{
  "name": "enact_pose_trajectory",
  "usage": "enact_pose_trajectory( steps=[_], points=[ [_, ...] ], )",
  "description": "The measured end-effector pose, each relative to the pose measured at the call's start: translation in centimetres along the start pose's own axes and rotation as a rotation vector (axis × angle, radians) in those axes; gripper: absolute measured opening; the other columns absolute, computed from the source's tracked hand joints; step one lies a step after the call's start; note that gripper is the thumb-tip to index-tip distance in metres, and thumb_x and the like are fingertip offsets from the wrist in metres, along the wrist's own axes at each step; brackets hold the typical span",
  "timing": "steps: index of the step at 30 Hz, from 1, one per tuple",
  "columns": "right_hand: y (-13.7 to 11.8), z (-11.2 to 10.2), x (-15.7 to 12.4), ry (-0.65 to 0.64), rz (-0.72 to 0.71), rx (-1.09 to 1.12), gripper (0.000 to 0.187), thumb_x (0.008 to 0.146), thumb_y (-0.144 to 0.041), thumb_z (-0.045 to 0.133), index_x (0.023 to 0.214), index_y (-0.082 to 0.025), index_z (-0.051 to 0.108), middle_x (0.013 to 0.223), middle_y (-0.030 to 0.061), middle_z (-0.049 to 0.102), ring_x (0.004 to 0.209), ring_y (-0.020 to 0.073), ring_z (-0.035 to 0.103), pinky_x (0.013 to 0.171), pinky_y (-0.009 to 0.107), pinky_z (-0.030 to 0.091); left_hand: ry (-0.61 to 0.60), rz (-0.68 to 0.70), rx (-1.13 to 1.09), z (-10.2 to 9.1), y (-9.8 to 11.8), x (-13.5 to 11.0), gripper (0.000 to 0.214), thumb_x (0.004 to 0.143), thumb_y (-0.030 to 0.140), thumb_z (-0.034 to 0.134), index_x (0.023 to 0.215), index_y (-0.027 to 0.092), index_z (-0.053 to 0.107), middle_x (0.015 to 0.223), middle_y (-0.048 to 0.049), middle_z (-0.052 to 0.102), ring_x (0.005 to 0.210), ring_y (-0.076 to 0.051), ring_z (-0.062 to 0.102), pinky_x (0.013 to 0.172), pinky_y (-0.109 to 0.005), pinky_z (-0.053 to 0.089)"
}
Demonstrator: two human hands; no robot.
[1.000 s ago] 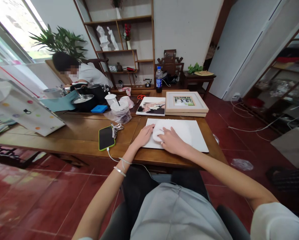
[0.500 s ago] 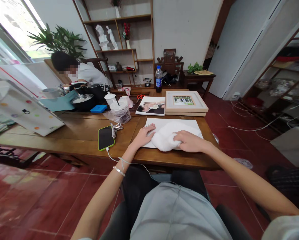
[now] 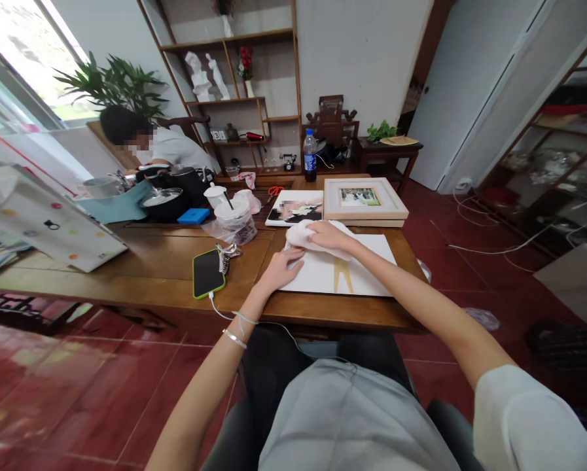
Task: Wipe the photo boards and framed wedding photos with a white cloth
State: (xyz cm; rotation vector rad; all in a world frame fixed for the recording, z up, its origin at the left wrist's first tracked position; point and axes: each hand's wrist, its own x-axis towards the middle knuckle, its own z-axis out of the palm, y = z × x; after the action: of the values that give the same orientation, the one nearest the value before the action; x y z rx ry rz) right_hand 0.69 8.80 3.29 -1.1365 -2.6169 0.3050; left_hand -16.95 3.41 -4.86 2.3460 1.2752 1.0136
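A flat white board [image 3: 310,278] lies on the wooden table in front of me, with a tan forked shape [image 3: 343,276] on its face. My right hand [image 3: 330,237] grips a bunched white cloth [image 3: 299,233] and presses it over the board's far left part. The cloth covers some of the board and the upper end of the tan shape. My left hand [image 3: 279,268] rests on the board's left edge, fingers stretched out, its fingertips close below the cloth.
Behind the board are a photo print [image 3: 293,208] and stacked picture frames [image 3: 366,199]. To the left lie a charging phone [image 3: 208,273], a bagged cup [image 3: 234,219] and a blue box [image 3: 194,216]. A bottle [image 3: 310,157] stands farther back. A person [image 3: 175,147] sits at far left.
My right hand has moved the cloth away from me and left, from the board's near middle to its far left. The tan shape now shows. My left hand has stayed in place.
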Motion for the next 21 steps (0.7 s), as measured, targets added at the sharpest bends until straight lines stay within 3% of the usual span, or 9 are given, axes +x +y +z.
enact_pose_trajectory(
  steps=[3,7,11,21],
  points=[
    [-1.0,0.1,1.8,-0.067,-0.011,-0.025,0.023,0.072,-0.014,0.043,0.080,-0.014,0.065,0.089,0.0070,0.069,0.078,0.0190,0.057,0.065,0.024,0.034,0.028,0.001,0.014,0.0,0.1,0.0,0.026,0.081,0.025,0.055,0.100,0.017,0.071,0.108,-0.0079,0.069,0.105,-0.023,0.063,0.098,-0.038,0.045],
    [-0.6,-0.5,1.2,-0.094,0.068,-0.099,0.027,0.075,-0.015,0.041,0.087,-0.011,0.065,0.093,0.0130,0.068,0.081,0.0231,0.057,0.065,0.027,0.034,0.053,0.015,-0.012,-0.1,0.3,-0.1,0.026,0.080,0.025,0.056,0.100,0.016,0.071,0.109,-0.0082,0.069,0.104,-0.022,0.063,0.097,-0.037,0.046],
    [1.7,-2.2,-1.7,-0.115,0.171,-0.165,0.027,0.077,-0.018,0.042,0.089,-0.010,0.065,0.096,0.0165,0.067,0.084,0.0263,0.058,0.064,0.028,0.035,0.049,0.008,-0.043,-0.1,0.4,-0.1,0.027,0.080,0.025,0.055,0.100,0.015,0.070,0.117,-0.0097,0.065,0.109,-0.022,0.061,0.101,-0.038,0.043],
    [7.8,-6.1,-10.6,-0.123,0.445,-0.205,0.023,0.077,-0.021,0.046,0.088,-0.012,0.064,0.101,0.0130,0.066,0.087,0.0247,0.059,0.067,0.027,0.039,0.002,-0.032,-0.019,0.3,-0.6,0.0,0.039,0.082,0.028,0.052,0.115,0.010,0.062,0.129,-0.0137,0.055,0.124,-0.024,0.049,0.108,-0.040,0.035]
  ],
)
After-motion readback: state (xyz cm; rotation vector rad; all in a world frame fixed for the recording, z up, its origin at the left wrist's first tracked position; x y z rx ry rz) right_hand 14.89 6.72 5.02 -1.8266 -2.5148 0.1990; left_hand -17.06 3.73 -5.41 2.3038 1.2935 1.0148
